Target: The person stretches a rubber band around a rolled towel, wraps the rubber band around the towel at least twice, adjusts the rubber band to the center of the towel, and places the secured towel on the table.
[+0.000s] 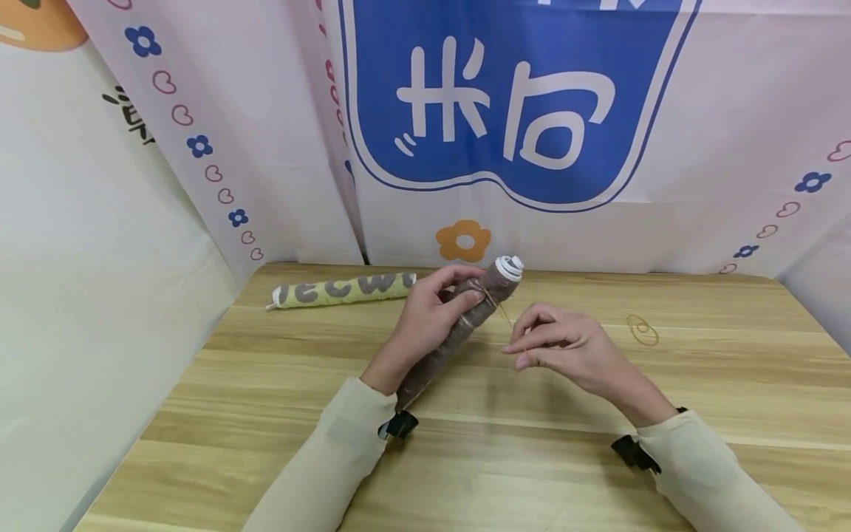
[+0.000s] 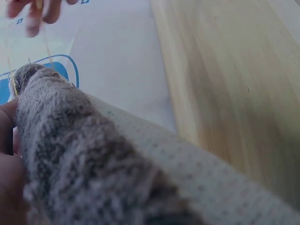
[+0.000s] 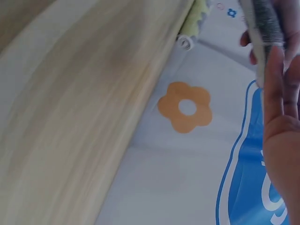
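Observation:
A tightly rolled grey-brown towel (image 1: pixel 435 360) with a white end is held at a slant above the table. My left hand (image 1: pixel 425 314) grips it near its upper end, thumb laid across the top. Between thumb and fingers my right hand (image 1: pixel 572 347) pinches a thin rubber band (image 1: pixel 504 316), stretched out from the roll near that end. In the left wrist view the fuzzy towel (image 2: pixel 84 136) fills the foreground, and the right fingers (image 2: pixel 33 21) are blurred above it. The right wrist view shows the right hand (image 3: pixel 283 122) beside the roll.
A second rolled towel (image 1: pixel 346 290), yellow-green with grey lettering, lies at the table's back left. Loose rubber bands (image 1: pixel 643 330) rest on the wooden table (image 1: pixel 532 473) at the right. A printed curtain (image 1: pixel 412 229) hangs along the back edge.

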